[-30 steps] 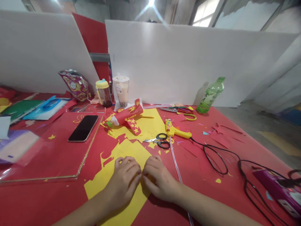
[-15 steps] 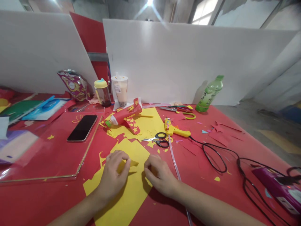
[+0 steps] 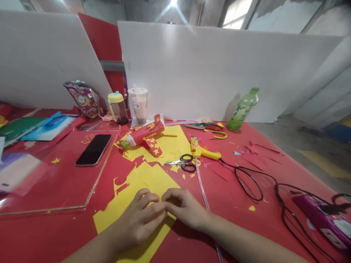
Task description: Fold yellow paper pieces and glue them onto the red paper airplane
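Observation:
My left hand (image 3: 145,215) and my right hand (image 3: 185,208) meet fingertip to fingertip above a yellow paper sheet (image 3: 149,177). Both are closed in a pinch. The small yellow paper piece that showed in my left hand a moment ago is now mostly hidden by the fingers. What lies between my right fingertips cannot be made out. Beyond the hands, black-handled scissors (image 3: 183,163) lie partly opened, beside a yellow hot glue gun (image 3: 205,151) with a clear glue stick (image 3: 202,186). A red paper-covered bottle rocket (image 3: 145,135) with yellow stars lies on its side.
At left is a black phone (image 3: 93,149) on a clear-covered red panel (image 3: 63,186). A tumbler (image 3: 117,107), a bubble tea cup (image 3: 139,106) and a green bottle (image 3: 243,109) stand at the back. A black cord (image 3: 249,197) runs to a purple power strip (image 3: 323,219).
My hands have come together; the left moved right and its fingers turned to meet the right fingertips. The yellow paper tip that stuck out is now covered. The view has shifted slightly.

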Demonstrator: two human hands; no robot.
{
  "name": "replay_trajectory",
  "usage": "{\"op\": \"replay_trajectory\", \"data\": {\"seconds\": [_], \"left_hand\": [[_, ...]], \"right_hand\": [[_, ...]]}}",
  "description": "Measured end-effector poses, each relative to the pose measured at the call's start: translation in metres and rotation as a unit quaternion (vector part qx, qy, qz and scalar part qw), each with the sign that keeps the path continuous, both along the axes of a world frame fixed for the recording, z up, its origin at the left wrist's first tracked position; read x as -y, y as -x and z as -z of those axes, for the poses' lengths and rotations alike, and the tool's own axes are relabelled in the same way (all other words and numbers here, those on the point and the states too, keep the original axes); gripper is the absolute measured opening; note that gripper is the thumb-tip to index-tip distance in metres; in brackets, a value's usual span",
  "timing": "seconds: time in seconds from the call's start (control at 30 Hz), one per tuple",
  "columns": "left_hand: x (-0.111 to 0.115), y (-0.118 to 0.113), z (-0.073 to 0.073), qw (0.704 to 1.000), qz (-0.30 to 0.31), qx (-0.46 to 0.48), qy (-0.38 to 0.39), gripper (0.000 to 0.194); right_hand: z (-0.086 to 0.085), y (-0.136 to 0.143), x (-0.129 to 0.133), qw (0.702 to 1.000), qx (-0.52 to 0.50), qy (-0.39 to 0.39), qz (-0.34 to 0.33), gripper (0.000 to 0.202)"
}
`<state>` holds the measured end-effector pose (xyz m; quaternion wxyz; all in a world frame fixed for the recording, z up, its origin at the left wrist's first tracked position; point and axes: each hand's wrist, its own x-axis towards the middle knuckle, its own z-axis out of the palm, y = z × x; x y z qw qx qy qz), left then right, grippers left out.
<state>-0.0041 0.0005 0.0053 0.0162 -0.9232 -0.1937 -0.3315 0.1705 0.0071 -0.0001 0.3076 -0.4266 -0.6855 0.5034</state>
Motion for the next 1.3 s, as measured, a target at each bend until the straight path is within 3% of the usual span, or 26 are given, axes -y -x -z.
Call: {"op": "replay_trajectory", "data": {"seconds": [0.2,0.3,0.4,0.57,0.73,0.97,1.3], "left_hand": [[0.001,-0.003,-0.004,1.000,0.014,0.002,-0.016,0.006],[0.000,-0.005,0.000,0.997,-0.055,0.053,0.007,0.014],[-0.001,-0.007,0.003,0.988,-0.137,0.039,0.060,0.019],[0.001,-0.010,0.001,0.976,-0.103,-0.016,0.190,0.020],[0.002,-0.008,-0.002,0.964,-0.091,-0.008,0.250,0.021],[0.000,-0.008,-0.005,0.966,-0.094,0.012,0.242,0.022],[-0.001,-0.004,-0.010,0.966,-0.122,0.013,0.228,0.024]], "right_hand": [[0.002,-0.001,0.001,0.999,0.018,-0.034,0.016,0.011],[0.002,0.000,0.002,0.994,0.042,-0.095,0.017,0.011],[0.004,0.001,0.004,0.983,0.053,-0.176,0.004,0.010],[0.007,0.002,0.005,0.970,0.073,-0.233,0.007,0.013],[0.010,0.003,0.006,0.957,0.073,-0.280,0.034,0.015],[0.014,0.003,0.005,0.964,0.084,-0.245,0.067,0.017],[0.007,0.003,0.005,0.975,0.116,-0.174,0.077,0.015]]}}
